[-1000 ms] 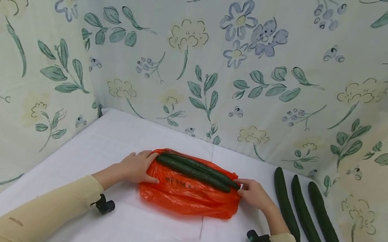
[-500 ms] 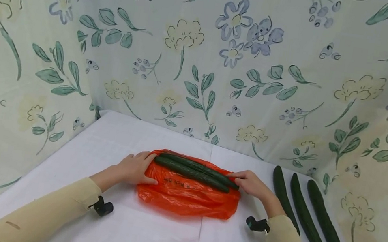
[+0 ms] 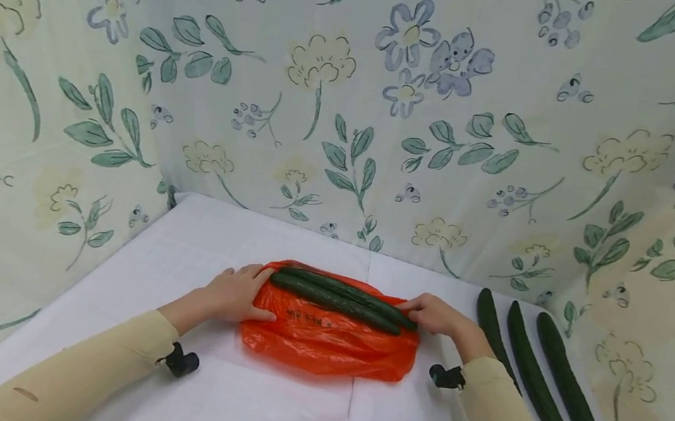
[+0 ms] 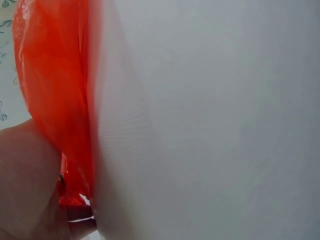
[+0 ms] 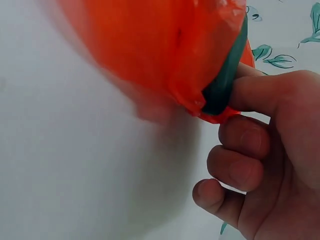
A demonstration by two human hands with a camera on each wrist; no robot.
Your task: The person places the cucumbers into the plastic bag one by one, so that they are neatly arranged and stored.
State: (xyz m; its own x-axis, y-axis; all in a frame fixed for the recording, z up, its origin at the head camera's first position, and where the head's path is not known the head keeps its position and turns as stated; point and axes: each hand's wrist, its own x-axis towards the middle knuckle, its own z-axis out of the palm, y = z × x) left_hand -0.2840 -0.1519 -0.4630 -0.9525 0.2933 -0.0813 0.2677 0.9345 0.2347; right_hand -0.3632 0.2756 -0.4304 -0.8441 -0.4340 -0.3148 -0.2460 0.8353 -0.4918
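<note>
A red plastic bag [image 3: 325, 355] with black print lies in the middle of the table. Two long dark green cucumbers [image 3: 332, 301] sit side by side at its opening, their upper sides uncovered. My left hand [image 3: 233, 294] holds the bag's left end, thumb at the near side and fingers at the far side. At the other end, my right hand [image 3: 435, 316] pinches the bag's rim beside a cucumber tip [image 5: 225, 82]; its lower fingers are curled below. In the left wrist view the bag [image 4: 55, 75] hides most of the left fingers.
Three more cucumbers [image 3: 533, 378] lie in a row at the table's right side, the leftmost partly behind the right forearm. A white cloth [image 3: 259, 414] covers the table. Floral curtains [image 3: 352, 99] rise along the back and both sides.
My right hand has shifted slightly left and up along the bag's right end, its fingers now further over the cucumber tip. The left hand keeps its place.
</note>
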